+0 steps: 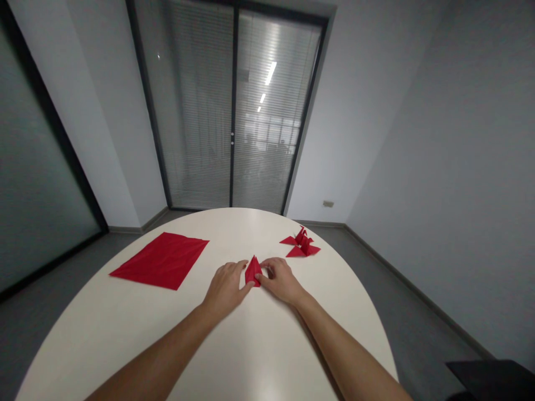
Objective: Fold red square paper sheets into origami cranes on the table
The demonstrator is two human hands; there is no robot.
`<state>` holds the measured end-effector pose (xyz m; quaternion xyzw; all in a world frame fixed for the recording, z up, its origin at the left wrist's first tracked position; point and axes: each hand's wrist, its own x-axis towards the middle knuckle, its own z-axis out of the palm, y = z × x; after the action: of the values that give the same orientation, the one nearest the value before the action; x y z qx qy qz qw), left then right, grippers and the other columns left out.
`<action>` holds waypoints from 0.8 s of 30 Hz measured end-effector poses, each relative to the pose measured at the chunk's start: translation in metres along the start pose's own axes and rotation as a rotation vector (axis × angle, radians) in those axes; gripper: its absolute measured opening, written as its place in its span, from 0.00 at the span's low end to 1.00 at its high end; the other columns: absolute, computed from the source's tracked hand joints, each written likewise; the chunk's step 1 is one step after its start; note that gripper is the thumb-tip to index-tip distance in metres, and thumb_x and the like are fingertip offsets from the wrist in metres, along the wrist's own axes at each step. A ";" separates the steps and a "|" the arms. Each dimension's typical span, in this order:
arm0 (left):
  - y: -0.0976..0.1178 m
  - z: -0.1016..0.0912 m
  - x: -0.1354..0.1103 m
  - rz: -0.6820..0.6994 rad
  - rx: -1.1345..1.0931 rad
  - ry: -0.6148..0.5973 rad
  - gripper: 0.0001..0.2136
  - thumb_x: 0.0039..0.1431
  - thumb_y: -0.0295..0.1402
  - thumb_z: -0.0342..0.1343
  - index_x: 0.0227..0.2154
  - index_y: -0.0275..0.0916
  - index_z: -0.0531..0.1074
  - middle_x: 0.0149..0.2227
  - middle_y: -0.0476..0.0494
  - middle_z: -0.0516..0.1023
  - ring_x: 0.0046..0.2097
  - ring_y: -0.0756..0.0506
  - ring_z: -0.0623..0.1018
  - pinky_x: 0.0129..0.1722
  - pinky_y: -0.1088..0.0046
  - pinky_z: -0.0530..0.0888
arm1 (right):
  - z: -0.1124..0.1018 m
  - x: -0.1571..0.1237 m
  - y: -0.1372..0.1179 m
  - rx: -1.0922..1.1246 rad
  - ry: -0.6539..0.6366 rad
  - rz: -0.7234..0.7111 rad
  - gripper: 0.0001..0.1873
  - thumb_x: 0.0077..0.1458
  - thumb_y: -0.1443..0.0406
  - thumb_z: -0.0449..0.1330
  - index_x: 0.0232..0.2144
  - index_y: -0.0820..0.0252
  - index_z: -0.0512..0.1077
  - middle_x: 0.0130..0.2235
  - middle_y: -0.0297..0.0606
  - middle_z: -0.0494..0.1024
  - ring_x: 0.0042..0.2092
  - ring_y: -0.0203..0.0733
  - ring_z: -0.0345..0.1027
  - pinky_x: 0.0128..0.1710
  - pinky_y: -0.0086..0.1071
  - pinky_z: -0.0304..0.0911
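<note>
A small piece of folded red paper [253, 272] lies on the white round table [251, 345], its narrow point facing away from me. My right hand [281, 278] grips its right side, with the thumb on top of the paper and the index finger at the edge. On the other side is my left hand [228, 285], thumb and index finger apart. Its thumb tip rests at the paper's lower left edge. The right hand's other fingers are curled and partly hidden.
Folded red paper cranes [303, 244] stand close together at the table's far right. A flat red paper sheet [161, 260] lies at the left. Beyond the table are a glass door with blinds [200, 111] and grey walls. A dark object [493, 376] shows at the lower right.
</note>
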<state>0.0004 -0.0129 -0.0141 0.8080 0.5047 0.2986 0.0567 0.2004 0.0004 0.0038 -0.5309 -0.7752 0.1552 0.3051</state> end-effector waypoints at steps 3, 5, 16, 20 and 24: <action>-0.001 0.002 -0.001 -0.009 -0.032 0.019 0.23 0.60 0.36 0.60 0.57 0.38 0.66 0.51 0.36 0.78 0.52 0.36 0.76 0.55 0.54 0.70 | 0.003 0.000 0.002 0.080 -0.005 0.016 0.15 0.53 0.60 0.66 0.42 0.58 0.78 0.38 0.40 0.80 0.42 0.48 0.70 0.45 0.40 0.65; 0.000 0.002 -0.001 -0.025 -0.067 0.026 0.25 0.59 0.35 0.62 0.58 0.39 0.65 0.51 0.37 0.79 0.52 0.36 0.77 0.55 0.55 0.69 | 0.007 0.001 0.007 0.185 -0.031 0.019 0.17 0.52 0.61 0.66 0.45 0.58 0.76 0.40 0.40 0.80 0.39 0.44 0.70 0.42 0.37 0.65; -0.009 0.009 0.002 -0.148 -0.258 0.059 0.27 0.56 0.32 0.63 0.58 0.40 0.64 0.46 0.41 0.81 0.50 0.39 0.78 0.53 0.58 0.71 | 0.012 0.002 0.009 0.551 -0.140 0.001 0.21 0.52 0.63 0.68 0.48 0.59 0.72 0.39 0.38 0.81 0.36 0.41 0.72 0.38 0.34 0.66; -0.009 0.008 0.002 -0.156 -0.303 0.031 0.25 0.57 0.31 0.62 0.57 0.40 0.65 0.45 0.41 0.81 0.50 0.39 0.79 0.54 0.57 0.71 | 0.009 0.002 0.009 0.538 -0.174 -0.043 0.10 0.55 0.63 0.66 0.40 0.60 0.77 0.39 0.38 0.82 0.37 0.43 0.72 0.40 0.35 0.66; -0.012 0.009 0.003 -0.168 -0.397 0.025 0.27 0.55 0.29 0.62 0.57 0.40 0.64 0.43 0.43 0.81 0.47 0.41 0.79 0.52 0.60 0.72 | 0.005 0.002 0.007 0.537 -0.185 -0.054 0.08 0.55 0.63 0.66 0.37 0.60 0.78 0.37 0.36 0.82 0.36 0.42 0.71 0.39 0.33 0.64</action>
<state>-0.0030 -0.0029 -0.0245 0.7323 0.5023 0.3963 0.2333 0.2016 0.0050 -0.0032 -0.3938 -0.7447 0.3946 0.3669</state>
